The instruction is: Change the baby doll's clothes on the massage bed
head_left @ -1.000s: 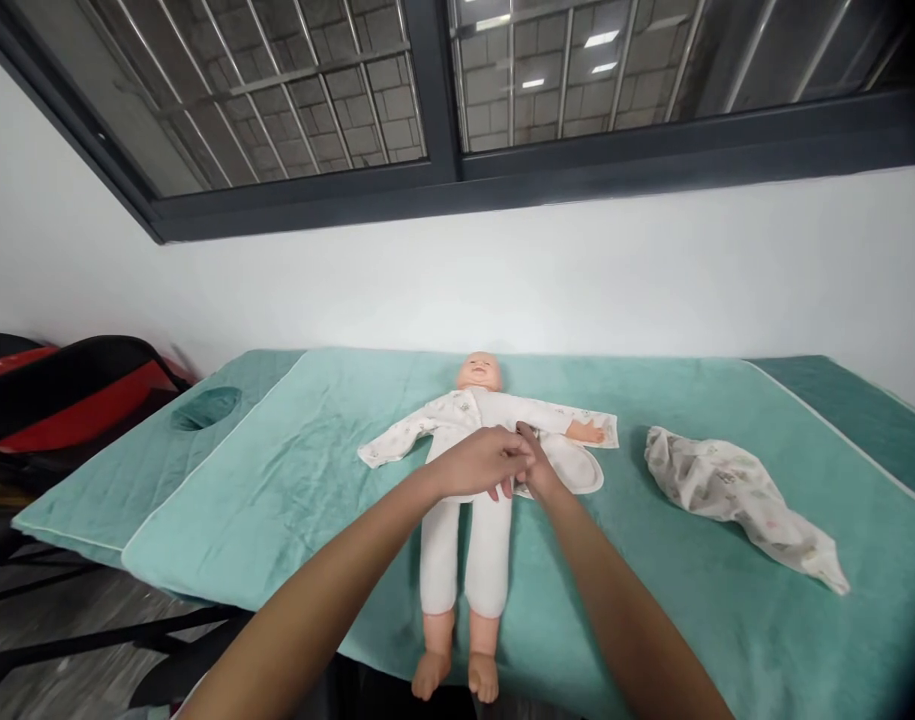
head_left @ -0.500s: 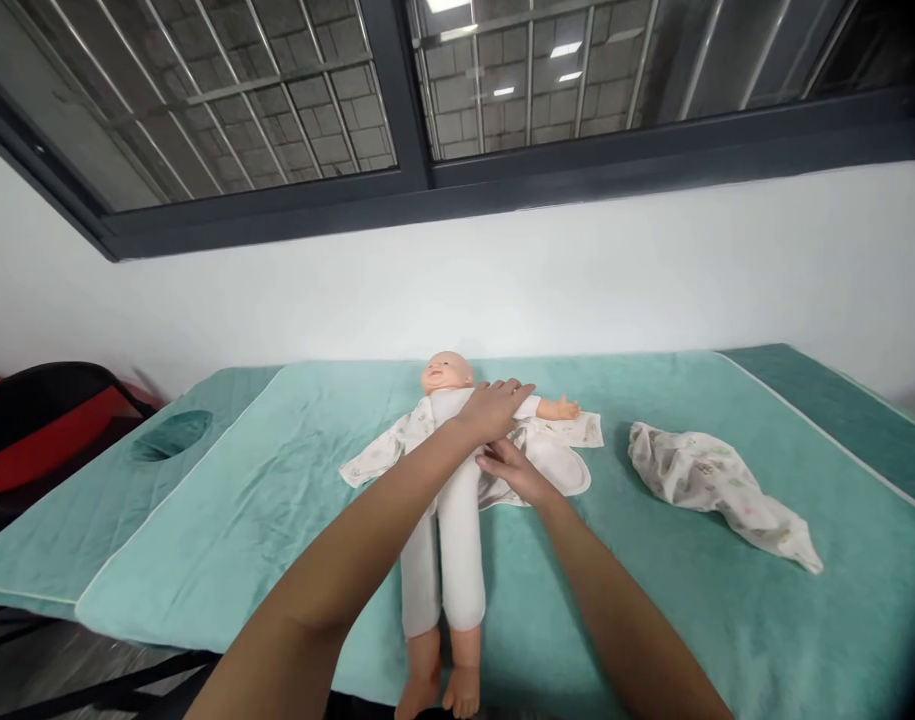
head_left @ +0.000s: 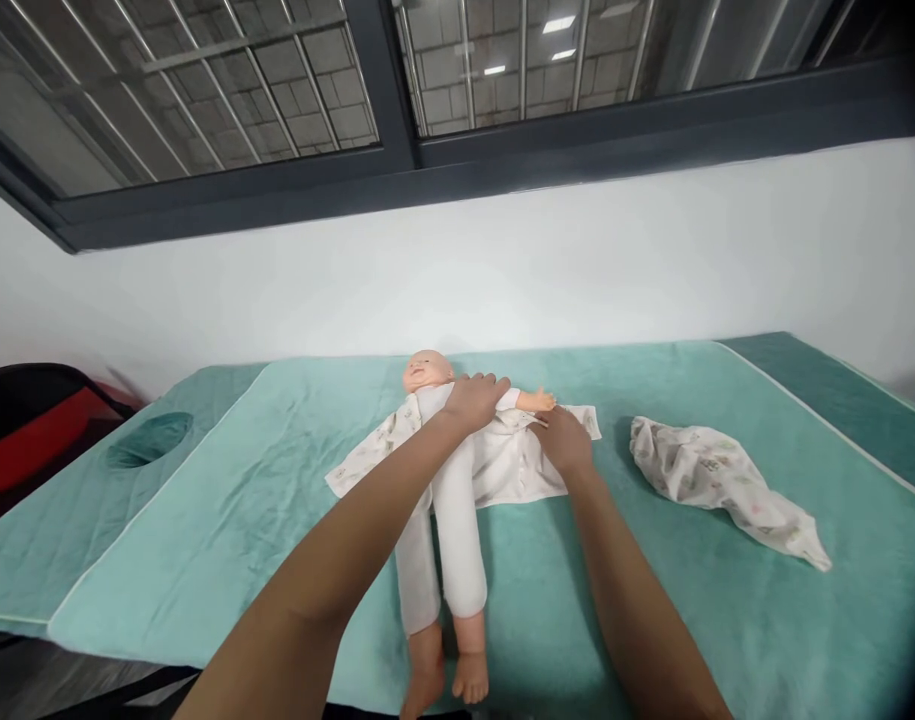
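A baby doll (head_left: 455, 545) in white leggings and a white top lies on its back, head toward the wall. A printed white baby shirt (head_left: 513, 465) is spread partly beneath it. One sleeve of the shirt covers the doll's arm on the left; the doll's other forearm is bare. My left hand (head_left: 478, 402) rests on the doll's chest near the shoulder, fingers laid over it. Beside the doll's bare hand, my right hand (head_left: 566, 438) is closed on the shirt near its sleeve on the right. Its fingertips are partly hidden.
A crumpled printed white cloth (head_left: 727, 490) lies to the right on the green padded table (head_left: 224, 540). The table has a round hole (head_left: 149, 440) at its left end. A red and black chair (head_left: 37, 430) stands at far left. Behind are a white wall and a barred window.
My right hand has moved right, from beside the doll's torso to the shirt near the sleeve. The shirt's front flap has shifted. My left hand stays on the doll; the view has shifted slightly.
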A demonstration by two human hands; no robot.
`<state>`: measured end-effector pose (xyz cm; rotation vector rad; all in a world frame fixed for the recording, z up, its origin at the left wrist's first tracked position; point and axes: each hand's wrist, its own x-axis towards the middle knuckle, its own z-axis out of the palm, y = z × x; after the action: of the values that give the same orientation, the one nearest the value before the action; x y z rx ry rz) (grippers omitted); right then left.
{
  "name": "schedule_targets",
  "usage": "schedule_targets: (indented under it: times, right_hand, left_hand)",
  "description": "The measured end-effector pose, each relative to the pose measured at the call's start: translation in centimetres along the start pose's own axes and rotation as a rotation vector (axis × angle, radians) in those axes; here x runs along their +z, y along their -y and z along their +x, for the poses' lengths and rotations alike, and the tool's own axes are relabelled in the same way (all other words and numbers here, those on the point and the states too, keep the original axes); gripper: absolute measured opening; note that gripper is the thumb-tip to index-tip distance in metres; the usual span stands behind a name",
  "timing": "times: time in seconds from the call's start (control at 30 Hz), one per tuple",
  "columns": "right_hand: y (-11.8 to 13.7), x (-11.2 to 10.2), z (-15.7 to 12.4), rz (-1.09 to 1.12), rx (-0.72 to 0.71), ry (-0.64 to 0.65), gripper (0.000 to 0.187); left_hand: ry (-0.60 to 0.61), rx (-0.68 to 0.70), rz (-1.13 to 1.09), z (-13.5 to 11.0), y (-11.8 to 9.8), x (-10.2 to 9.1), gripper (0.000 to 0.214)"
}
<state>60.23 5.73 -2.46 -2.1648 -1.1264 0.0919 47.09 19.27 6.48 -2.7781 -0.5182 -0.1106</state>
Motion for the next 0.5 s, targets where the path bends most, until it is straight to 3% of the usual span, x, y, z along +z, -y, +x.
schedule_targets:
  times: [0.1,0.23,0.37,0.5]
  right_hand:
    - [-0.8,-1.0,0.5,0.091,0.075,-0.047,0.025]
    - [-1.4,-1.9,1.1,0.599,0.190,-0.102,0.029]
    - [-0.9,-2.2,1.1,0.952,0.193,0.000,0.041]
    - [0.3,-2.6,0.5,1.263,0.160,0.103,0.039]
  left_hand:
    - [0.005,0.034,0.031,-0.5,0.0,-0.2,0.031]
    - [0.031,0.074,0.077,-1.8,0.5,-1.0,0.034]
    - [0.085,0.020,0.090,-2.5,0.8,-1.8,0.035]
    - [0.091,-0.070,0.033,-1.8,0.0,-1.4,0.030]
